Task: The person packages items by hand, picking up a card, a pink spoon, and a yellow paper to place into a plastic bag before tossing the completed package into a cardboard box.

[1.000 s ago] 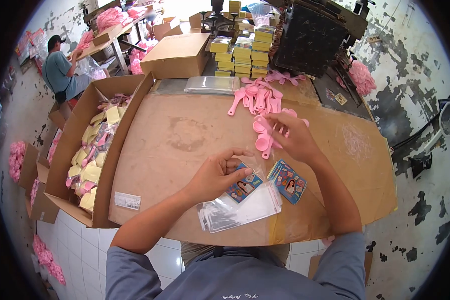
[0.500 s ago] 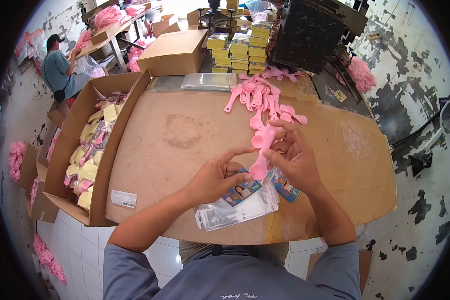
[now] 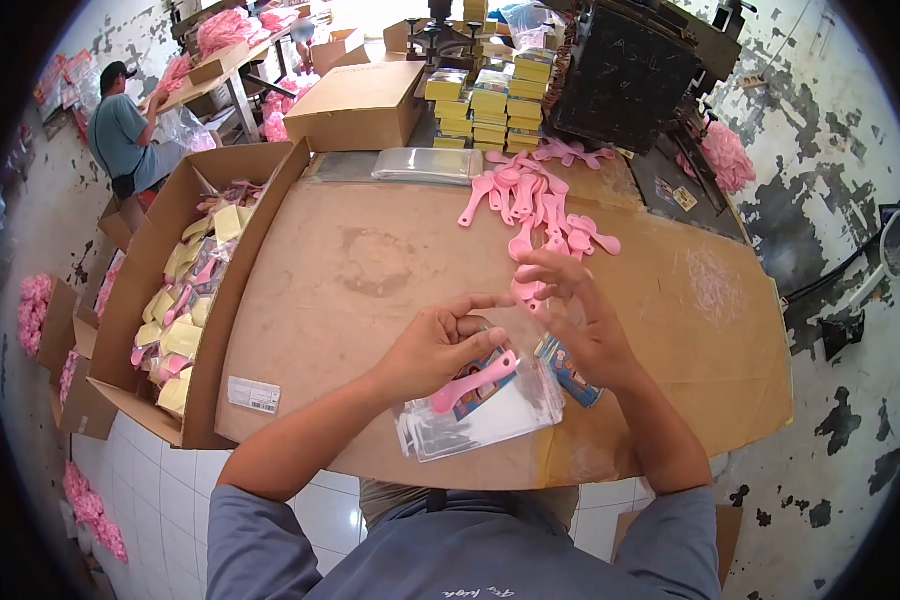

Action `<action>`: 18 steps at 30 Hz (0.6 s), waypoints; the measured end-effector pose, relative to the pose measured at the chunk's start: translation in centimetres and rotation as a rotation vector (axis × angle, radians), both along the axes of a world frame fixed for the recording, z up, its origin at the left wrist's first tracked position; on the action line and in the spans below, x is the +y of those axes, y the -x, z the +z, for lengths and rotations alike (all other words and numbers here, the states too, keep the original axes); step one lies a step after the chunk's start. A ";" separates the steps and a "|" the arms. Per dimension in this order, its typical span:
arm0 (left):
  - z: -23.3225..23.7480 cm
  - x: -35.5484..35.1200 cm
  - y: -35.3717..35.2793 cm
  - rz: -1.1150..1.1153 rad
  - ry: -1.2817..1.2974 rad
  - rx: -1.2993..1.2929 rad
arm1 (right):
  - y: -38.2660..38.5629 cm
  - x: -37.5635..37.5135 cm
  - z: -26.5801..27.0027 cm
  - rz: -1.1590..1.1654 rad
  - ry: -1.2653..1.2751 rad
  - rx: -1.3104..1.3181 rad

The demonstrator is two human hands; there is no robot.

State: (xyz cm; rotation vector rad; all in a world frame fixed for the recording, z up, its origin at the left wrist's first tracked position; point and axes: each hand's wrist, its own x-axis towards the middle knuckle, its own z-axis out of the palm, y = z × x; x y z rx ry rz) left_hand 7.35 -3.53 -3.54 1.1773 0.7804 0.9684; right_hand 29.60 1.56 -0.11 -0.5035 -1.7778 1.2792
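Observation:
My left hand [image 3: 440,345] hovers over the near middle of the table, index finger stretched out and thumb apart from it. Just below its thumb, a pink measuring spoon [image 3: 478,380] lies slanted across a blue printed card [image 3: 490,388] and clear plastic bags [image 3: 485,430]. My right hand [image 3: 590,325] has its fingers spread, slightly blurred, around the near end of the spoon pile. A pink spoon end [image 3: 532,290] shows between its thumb and index finger, close to my left index fingertip. Blue cards [image 3: 570,372] lie under my right wrist.
A heap of pink spoons [image 3: 520,190] lies at the far side of the table [image 3: 350,330]. To the left is an open carton [image 3: 260,240] of packed goods. Behind stand a closed box [image 3: 355,100], card stacks [image 3: 490,100] and a black machine [image 3: 625,75]. Another person [image 3: 120,130] sits far left.
The pink spoon that was between both hands now lies lower left, turned over the card. My right hand has let go of it, and its fingers have spread near the pile.

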 end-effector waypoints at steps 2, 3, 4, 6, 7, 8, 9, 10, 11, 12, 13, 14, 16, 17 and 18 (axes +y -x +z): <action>0.0 -0.3 -0.3 -0.011 0.008 -0.031 | 0.2 -0.1 0.8 -0.001 -0.352 -0.186; 0.0 -0.3 -0.2 -0.049 0.010 -0.053 | 0.0 -0.1 1.3 0.042 -0.412 -0.219; 0.0 -0.3 0.1 -0.088 0.012 -0.074 | -0.3 0.0 1.9 0.085 -0.472 -0.251; -0.1 -0.3 0.2 -0.053 -0.113 -0.075 | -0.5 -0.3 3.7 0.058 -0.621 -0.312; -0.2 -0.3 -0.3 0.018 -0.240 -0.057 | -0.5 -0.9 5.2 -0.013 -0.709 -0.343; -0.3 -0.3 -0.6 0.090 -0.367 -0.040 | -0.6 -1.5 6.5 -0.085 -0.796 -0.376; -0.2 -0.3 -0.4 0.102 -0.458 0.032 | -0.8 -2.0 7.4 -0.115 -0.814 -0.438; 0.0 -0.3 0.1 0.112 -0.549 0.105 | -1.0 -2.5 8.2 -0.148 -0.830 -0.499; 0.1 -0.4 0.4 0.122 -0.640 0.178 | -1.1 -2.8 8.6 -0.181 -0.846 -0.561; 0.7 -0.7 0.2 0.126 -0.666 0.213 | -1.1 -2.9 8.5 -0.206 -0.832 -0.570; 1.5 -1.4 0.0 0.131 -0.692 0.248 | -1.1 -3.0 8.2 -0.231 -0.818 -0.577; 1.9 -1.8 -0.2 0.136 -0.718 0.286 | -1.0 -3.1 7.9 -0.256 -0.804 -0.583; 1.7 -1.9 -0.7 0.142 -0.700 0.258 | -0.7 -3.2 7.2 -0.245 -0.739 -0.560; 1.5 -2.0 -0.9 0.145 -0.690 0.242 | -0.7 -3.2 6.9 -0.240 -0.707 -0.550; 1.2 -1.9 -0.9 0.161 -0.678 0.232 | -0.6 -3.3 6.7 -0.216 -0.680 -0.548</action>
